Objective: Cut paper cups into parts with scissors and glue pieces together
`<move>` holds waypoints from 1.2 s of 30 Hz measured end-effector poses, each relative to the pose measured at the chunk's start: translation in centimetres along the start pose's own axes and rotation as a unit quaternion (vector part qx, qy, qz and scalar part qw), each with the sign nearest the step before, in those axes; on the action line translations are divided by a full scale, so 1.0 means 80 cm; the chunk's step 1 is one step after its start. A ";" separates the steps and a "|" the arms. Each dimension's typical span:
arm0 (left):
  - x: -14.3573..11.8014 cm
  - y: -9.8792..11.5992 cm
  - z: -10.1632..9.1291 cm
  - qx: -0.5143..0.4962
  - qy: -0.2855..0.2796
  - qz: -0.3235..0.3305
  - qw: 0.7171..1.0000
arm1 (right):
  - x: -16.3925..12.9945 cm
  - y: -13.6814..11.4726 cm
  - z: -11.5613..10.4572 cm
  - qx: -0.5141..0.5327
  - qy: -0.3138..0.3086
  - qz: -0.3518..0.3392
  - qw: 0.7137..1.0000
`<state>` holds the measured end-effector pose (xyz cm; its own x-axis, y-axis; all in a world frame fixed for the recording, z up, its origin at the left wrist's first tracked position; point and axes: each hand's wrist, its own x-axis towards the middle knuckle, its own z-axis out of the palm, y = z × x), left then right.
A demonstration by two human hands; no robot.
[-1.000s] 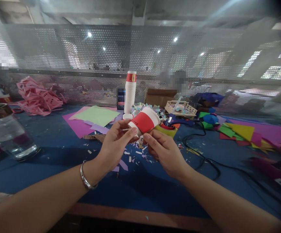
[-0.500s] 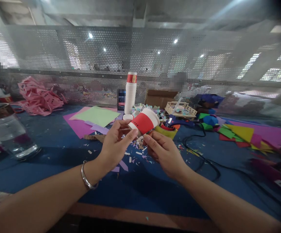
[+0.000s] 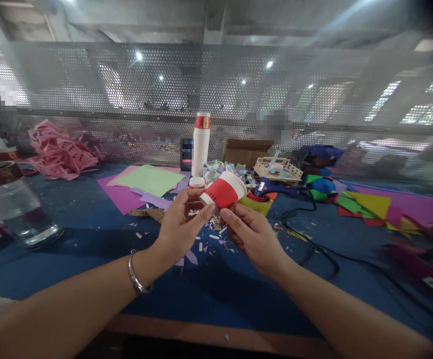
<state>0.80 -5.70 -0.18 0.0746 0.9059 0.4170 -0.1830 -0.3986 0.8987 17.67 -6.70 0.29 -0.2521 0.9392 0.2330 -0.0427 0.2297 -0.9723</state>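
A: Where's the paper cup?
B: Held up over the blue tabletop. Tilted, mouth up and right, base toward the left hand.

A: Hands?
B: Left pinches the base end, thumb on the near side, fingers behind. Right hand: thumb against curled fingers at the cup's lower side. Can't tell if it pinches the wall or something small.

A: Progress?
B: My read: mid-handling, one cup. Shape looks whole, no cut or add-on on the side I can see. Underside and far side hidden, so what's left on it can't be read off. Not set down. Behind it, a tall cup stack and a short cup at its foot, neither in hand.

A: Edges, room?
B: Most room is nearside: tabletop runs from the hands to the front edge. Paper scraps lie below the hands. Forward is tight: stack, short cup, blue tool. Black cable right of the right hand; snag risk, I'd say. Water glass well apart on the left. Perforated screen bounds the back.
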 end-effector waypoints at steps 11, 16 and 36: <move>-0.003 0.003 0.002 0.057 0.000 0.035 0.998 | -0.002 0.001 0.000 -0.009 0.005 -0.003 1.000; -0.003 0.003 0.002 0.079 0.004 0.054 0.995 | -0.002 0.000 0.001 -0.006 0.006 -0.008 1.000; -0.007 0.009 0.004 0.120 0.003 0.092 0.988 | -0.004 -0.001 0.003 -0.006 0.011 -0.009 1.000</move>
<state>0.95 -6.57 0.28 0.0561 0.8154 0.5762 0.0457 -0.5786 0.8143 17.54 -7.06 0.32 -0.2309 0.9401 0.2510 -0.0354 0.2496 -0.9677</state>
